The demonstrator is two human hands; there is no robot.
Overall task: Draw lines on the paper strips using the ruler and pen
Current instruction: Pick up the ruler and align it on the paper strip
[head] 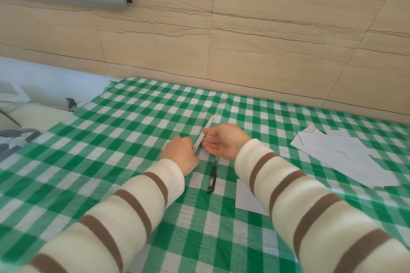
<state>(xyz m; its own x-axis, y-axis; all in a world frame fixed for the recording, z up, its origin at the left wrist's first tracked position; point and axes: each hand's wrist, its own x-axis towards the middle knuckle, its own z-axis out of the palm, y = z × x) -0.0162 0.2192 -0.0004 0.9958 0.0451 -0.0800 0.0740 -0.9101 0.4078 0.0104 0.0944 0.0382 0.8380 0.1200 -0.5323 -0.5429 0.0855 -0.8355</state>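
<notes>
Here both hands, left hand [180, 154] and right hand [224, 141], pinch one paper strip [205, 133]; lay it flat before reaching for the pen [213, 176] just below that grip

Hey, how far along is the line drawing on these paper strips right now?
Nothing looks drawn yet: I can't make out any lines on the paper pile at the right. In hand: the left hand and right hand hold a paper strip between them, tilted up off the checked tablecloth. The pen lies untouched near the wrists, and no ruler is visible. The ruling itself seems still ahead.
</notes>
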